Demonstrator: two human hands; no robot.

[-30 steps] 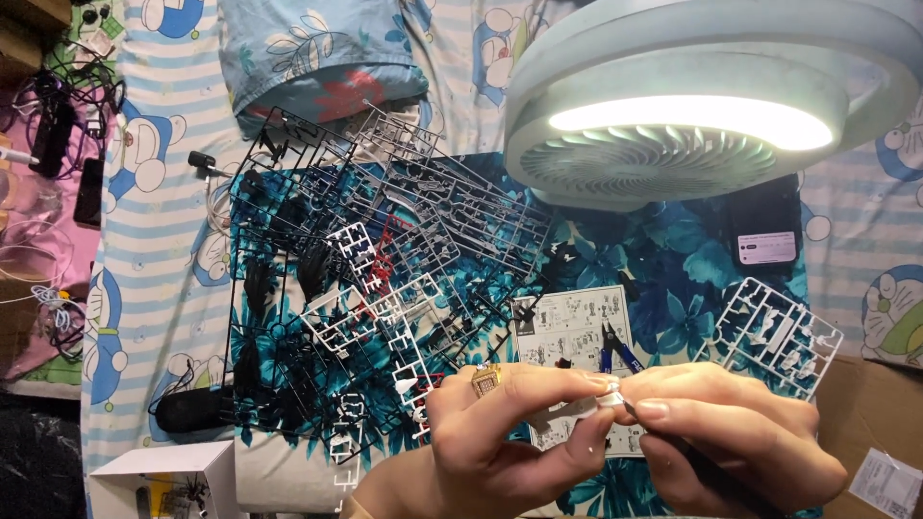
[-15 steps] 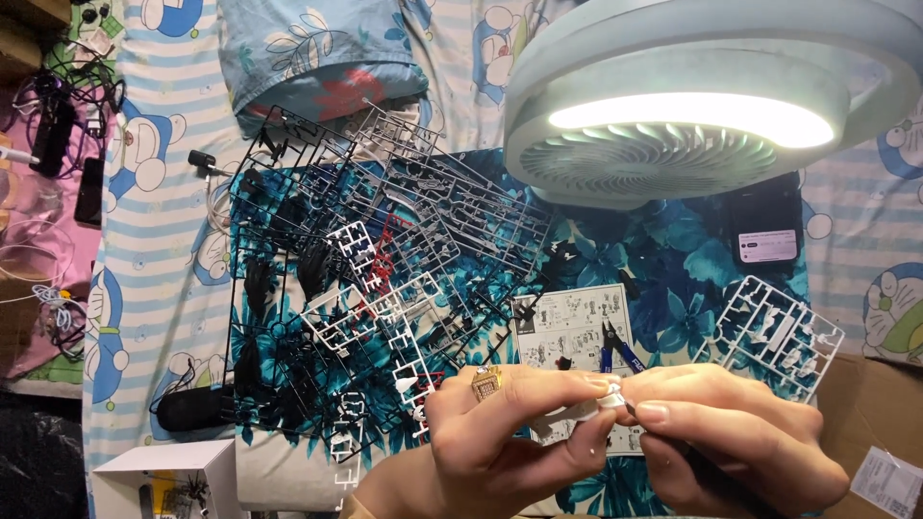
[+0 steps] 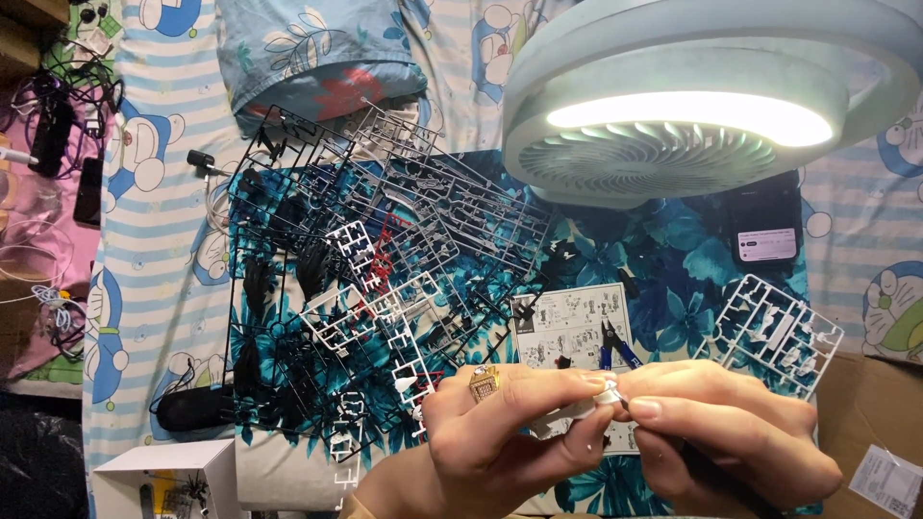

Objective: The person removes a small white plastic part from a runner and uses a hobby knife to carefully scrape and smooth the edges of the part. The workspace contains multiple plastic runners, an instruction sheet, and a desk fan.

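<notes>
The small white part (image 3: 608, 392) sits low in the view, at about five o'clock from the grey sprue pile (image 3: 385, 250) on the bed. Both grips meet on it: left hand (image 3: 500, 432) from nine o'clock, right hand (image 3: 731, 432) from three, fingertips pressed together, pinching it.

Lit lamp overhead, dim edges.
Round lamp (image 3: 707, 101) glows with a blown-out glare strip; the floral cloth (image 3: 663, 279) under it is evenly lit. Left edge falls dark. Hands slightly soft, close to the lens.
</notes>
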